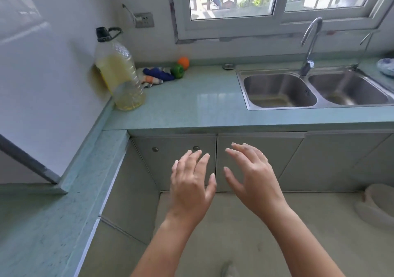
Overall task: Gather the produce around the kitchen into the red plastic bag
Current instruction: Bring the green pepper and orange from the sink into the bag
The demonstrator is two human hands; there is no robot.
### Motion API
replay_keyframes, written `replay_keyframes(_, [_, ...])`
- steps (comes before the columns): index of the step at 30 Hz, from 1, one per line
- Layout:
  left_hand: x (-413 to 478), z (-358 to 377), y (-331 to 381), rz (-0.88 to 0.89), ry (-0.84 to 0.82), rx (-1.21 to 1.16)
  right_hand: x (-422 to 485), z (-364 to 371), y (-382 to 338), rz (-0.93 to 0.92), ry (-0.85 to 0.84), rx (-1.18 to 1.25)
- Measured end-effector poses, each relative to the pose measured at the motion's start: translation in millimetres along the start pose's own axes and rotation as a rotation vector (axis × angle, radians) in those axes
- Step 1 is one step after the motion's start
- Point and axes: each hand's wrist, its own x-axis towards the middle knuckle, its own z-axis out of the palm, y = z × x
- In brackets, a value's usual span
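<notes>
Hovering empty with fingers spread, the left hand [191, 183] and right hand [252, 178] are well short of the orange [183, 62] and green fruit [177, 71] at the counter's [191, 106] back.

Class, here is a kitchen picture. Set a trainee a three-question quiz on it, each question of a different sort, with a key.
1. True or false: the left hand and right hand hold nothing.
2. Which lies nearest the green fruit? A orange; B tap; C bottle.
3. How many basins has the sink?
Key: 1 true; 2 A; 3 two.
</notes>
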Motion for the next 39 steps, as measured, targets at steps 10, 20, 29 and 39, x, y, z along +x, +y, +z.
replay_keyframes(10, [118.0,71.1,-8.7,0.021,0.017,-0.010,112.3,29.1,84.8,0.016,0.029,0.003])
replay_keyframes(20, [208.6,124.4,-105.1,-0.085,-0.046,0.013,220.1,117.7,113.5,-0.020,-0.053,0.004])
replay_keyframes(29, [349.4,157.9,-220.9,-0.150,-0.096,0.010,390.9,204.5,114.0,-0.053,-0.100,-0.064])
replay_keyframes(39, [445.5,197.5,-323.7,-0.183,-0.136,0.038,501.7,286.8,118.2,-0.095,-0.158,-0.105])
